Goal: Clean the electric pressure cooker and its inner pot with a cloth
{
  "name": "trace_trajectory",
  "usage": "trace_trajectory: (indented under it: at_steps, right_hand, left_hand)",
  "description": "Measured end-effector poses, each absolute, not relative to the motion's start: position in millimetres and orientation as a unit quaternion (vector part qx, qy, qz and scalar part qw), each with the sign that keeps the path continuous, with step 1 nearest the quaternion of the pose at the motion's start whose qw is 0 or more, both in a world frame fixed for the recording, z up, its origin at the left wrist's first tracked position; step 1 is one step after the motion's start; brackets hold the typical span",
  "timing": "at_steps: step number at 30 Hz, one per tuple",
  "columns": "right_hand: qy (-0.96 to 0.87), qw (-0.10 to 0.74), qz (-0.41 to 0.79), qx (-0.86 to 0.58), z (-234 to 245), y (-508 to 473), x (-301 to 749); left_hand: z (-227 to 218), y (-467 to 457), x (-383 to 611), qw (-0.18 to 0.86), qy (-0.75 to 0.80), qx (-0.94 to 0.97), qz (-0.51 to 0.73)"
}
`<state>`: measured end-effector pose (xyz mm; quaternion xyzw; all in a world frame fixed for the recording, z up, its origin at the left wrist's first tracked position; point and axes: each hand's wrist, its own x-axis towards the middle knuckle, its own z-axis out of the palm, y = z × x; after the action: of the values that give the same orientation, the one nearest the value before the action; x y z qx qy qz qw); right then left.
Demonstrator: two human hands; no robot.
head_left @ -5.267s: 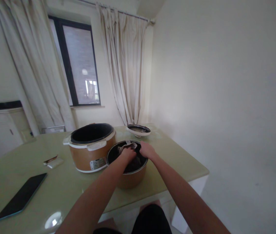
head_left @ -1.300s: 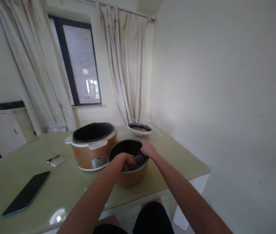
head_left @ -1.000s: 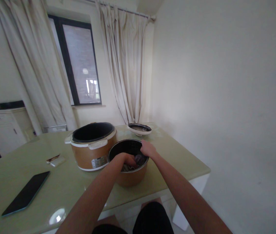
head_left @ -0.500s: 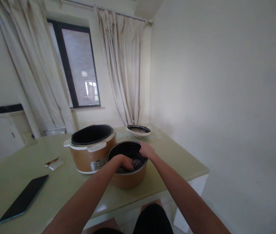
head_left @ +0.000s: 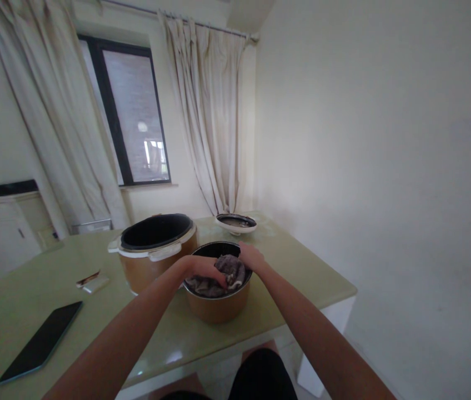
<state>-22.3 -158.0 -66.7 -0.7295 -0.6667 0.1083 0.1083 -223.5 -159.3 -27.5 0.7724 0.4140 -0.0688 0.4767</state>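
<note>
In the head view a brown inner pot (head_left: 218, 310) with a dark inside stands upright on the table near its front edge. My left hand (head_left: 207, 268) reaches into it, fingers closed on a crumpled grey-purple cloth (head_left: 232, 266). The cloth bunches up to about the pot's rim and spreads under the hand. My right hand (head_left: 251, 256) grips the far right rim of the pot, its fingertips partly hidden inside. Just left of the pot is the brown and white cooker body (head_left: 164, 254), open at the top.
An upturned white lid (head_left: 236, 224) lies behind the pot on the pale green table (head_left: 297, 266). To the left are a dark tablet (head_left: 41, 341) and a small white packet (head_left: 95, 284). A wall (head_left: 385, 166) rises along the right side.
My left hand has risen a little inside the pot, and the cloth has come up with it, so more of it shows. My right hand stays on the rim.
</note>
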Motion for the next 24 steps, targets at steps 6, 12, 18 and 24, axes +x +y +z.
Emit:
trace_trajectory:
  at_steps: [6,12,18,24]
  right_hand:
    - [-0.667,0.123,0.127,-0.723,-64,-161,-21]
    - [-0.669,0.131,0.130,-0.720,-65,-160,-21]
    - [-0.669,0.131,0.129,-0.721,-70,-155,-21]
    - [-0.665,0.127,0.123,-0.725,-73,-153,-21]
  left_hand:
    - [-15,-165,-230,0.444,0.347,0.826,-0.006]
    - [-9,-179,-229,0.356,0.355,0.864,-0.002]
    - [-17,-182,-227,0.355,0.351,0.866,0.009]
    - [-26,-181,-224,0.355,0.332,0.874,0.019]
